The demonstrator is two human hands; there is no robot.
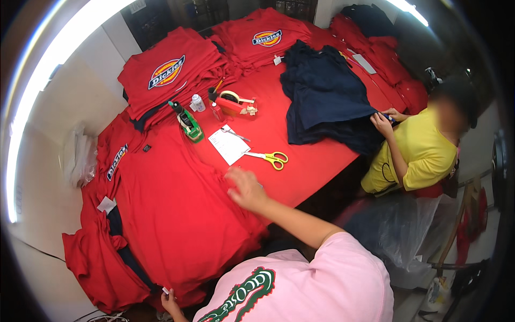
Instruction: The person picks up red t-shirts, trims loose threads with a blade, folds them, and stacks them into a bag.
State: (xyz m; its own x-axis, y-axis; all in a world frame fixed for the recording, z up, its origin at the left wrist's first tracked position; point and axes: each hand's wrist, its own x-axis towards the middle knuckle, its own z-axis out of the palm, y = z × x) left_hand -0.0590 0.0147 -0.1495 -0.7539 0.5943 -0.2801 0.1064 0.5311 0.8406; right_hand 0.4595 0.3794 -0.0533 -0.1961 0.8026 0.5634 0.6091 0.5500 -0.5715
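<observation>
A large red shirt (166,209) lies spread over the near left part of the table. My left hand (170,305) is closed at its lower edge, pinching the cloth, with a small white piece (166,291) by the thumb. My right hand (248,190) is open over the shirt's right side, fingers apart and slightly blurred; I cannot tell whether it touches the cloth. Beyond it, yellow-handled scissors (275,160) lie partly on a white paper (222,147), along with small metal snips (236,134).
A green bottle (190,126), white bottle (198,103) and red tape dispenser (233,106) stand mid-table. Folded red shirts (161,53) are stacked behind. At right, a person in yellow (416,145) handles dark navy garments (322,96). A clear plastic bag (407,225) stands below.
</observation>
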